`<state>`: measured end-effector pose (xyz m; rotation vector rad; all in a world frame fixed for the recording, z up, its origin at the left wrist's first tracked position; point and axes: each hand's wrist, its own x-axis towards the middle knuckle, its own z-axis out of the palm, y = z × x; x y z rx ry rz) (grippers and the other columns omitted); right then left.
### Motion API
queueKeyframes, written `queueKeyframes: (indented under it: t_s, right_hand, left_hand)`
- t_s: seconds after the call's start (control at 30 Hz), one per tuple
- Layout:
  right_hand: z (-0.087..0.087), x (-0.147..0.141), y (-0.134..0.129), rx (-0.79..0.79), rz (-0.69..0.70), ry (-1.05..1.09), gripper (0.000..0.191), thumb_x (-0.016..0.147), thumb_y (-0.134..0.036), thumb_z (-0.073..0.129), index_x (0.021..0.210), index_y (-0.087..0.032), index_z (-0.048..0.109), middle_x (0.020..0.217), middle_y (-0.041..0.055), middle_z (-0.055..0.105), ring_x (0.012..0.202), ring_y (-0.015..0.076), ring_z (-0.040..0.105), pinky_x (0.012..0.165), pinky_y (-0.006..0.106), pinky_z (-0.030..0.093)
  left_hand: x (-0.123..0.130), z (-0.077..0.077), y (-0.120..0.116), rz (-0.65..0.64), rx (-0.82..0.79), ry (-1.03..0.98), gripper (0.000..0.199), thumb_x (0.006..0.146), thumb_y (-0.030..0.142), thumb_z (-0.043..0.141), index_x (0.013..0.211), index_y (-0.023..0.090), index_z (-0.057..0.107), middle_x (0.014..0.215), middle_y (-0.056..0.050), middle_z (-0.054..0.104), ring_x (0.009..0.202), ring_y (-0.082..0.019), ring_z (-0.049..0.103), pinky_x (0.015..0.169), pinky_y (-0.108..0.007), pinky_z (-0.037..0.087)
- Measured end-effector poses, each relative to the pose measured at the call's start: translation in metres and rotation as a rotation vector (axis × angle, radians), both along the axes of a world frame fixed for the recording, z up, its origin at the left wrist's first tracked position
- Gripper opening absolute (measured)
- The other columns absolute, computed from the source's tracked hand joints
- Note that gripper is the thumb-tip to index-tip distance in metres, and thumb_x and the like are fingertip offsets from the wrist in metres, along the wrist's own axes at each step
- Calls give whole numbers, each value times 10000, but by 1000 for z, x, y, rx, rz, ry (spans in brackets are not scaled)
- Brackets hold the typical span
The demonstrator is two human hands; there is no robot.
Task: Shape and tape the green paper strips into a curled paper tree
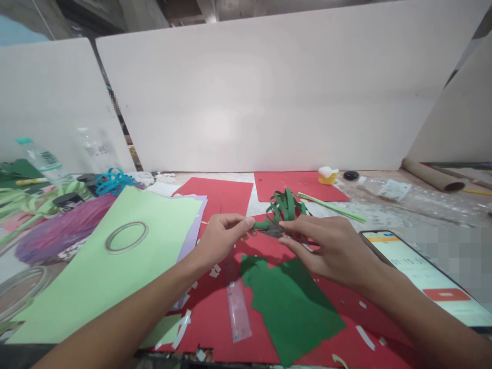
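My left hand (223,238) pinches a small strip of dark green paper (261,225) between thumb and fingers. My right hand (332,248) is closed on a pair of small dark scissors (273,231), whose blades meet the strip; the fingers partly cover the handles. Just behind the hands stands a bunch of curled green paper strips (286,204). Below them a dark green paper sheet (298,310) with jagged cut edges lies on red paper (323,333). Beside it is a clear ruler (237,312).
At left, a roll of tape (126,224) rests on a light green sheet (154,256). A phone (426,277) showing a timer lies at right. A yellow glue pot (328,176), green sticks (332,207) and a plastic bottle (395,189) stand or lie behind. White boards (249,92) form the back.
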<state>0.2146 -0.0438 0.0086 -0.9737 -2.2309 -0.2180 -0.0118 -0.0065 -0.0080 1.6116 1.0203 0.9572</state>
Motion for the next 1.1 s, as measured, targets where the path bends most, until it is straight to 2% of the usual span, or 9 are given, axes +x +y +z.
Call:
queueKeyframes:
  t_s: [0.67, 0.77, 0.83, 0.9, 0.97, 1.1]
  right_hand:
    - [-2, 0, 0, 82, 24, -20, 97, 844, -171, 611, 910, -193, 679, 650, -26, 688, 487, 112, 561, 497, 268, 348]
    - [0, 1, 0, 85, 8, -24, 123, 849, -222, 620, 949, -182, 679, 695, -11, 707, 520, 120, 590, 510, 272, 365]
    - [2, 3, 1, 73, 3, -4, 167, 849, -258, 622, 984, -179, 680, 724, -2, 715, 557, 128, 611, 525, 272, 385]
    - [3, 5, 3, 12, -10, 35, 193, 850, -284, 619, 1003, -187, 684, 722, -5, 712, 576, 128, 615, 541, 267, 405]
    - [3, 5, 5, -111, -51, 53, 200, 845, -315, 621, 997, -206, 693, 721, -10, 710, 578, 126, 609, 542, 263, 414]
    - [-6, 0, 9, -353, -118, -66, 192, 834, -385, 628, 924, -241, 717, 750, 14, 709, 662, 166, 618, 569, 287, 430]
  left_hand:
    - [-1, -5, 5, -44, -73, -51, 366, 832, 482, 620, 780, 136, 730, 731, -59, 671, 660, -135, 552, 681, -279, 449]
    - [-1, -6, 7, -38, -101, -117, 352, 824, 464, 638, 738, 129, 705, 696, -46, 647, 632, -121, 547, 665, -263, 441]
    - [-2, -5, 9, -23, -145, -228, 323, 811, 438, 657, 716, 130, 674, 666, -31, 622, 608, -114, 549, 649, -256, 442]
    - [-3, -3, 11, -3, -223, -393, 246, 783, 377, 682, 728, 140, 647, 641, -10, 591, 580, -110, 541, 633, -256, 455]
    - [-5, -1, 10, -2, -319, -552, 161, 750, 300, 682, 742, 151, 624, 606, 13, 542, 541, -104, 508, 611, -260, 469]
    - [-4, 4, 7, -95, -449, -702, 62, 726, 205, 625, 739, 159, 585, 587, 25, 476, 496, -95, 441, 555, -256, 463]
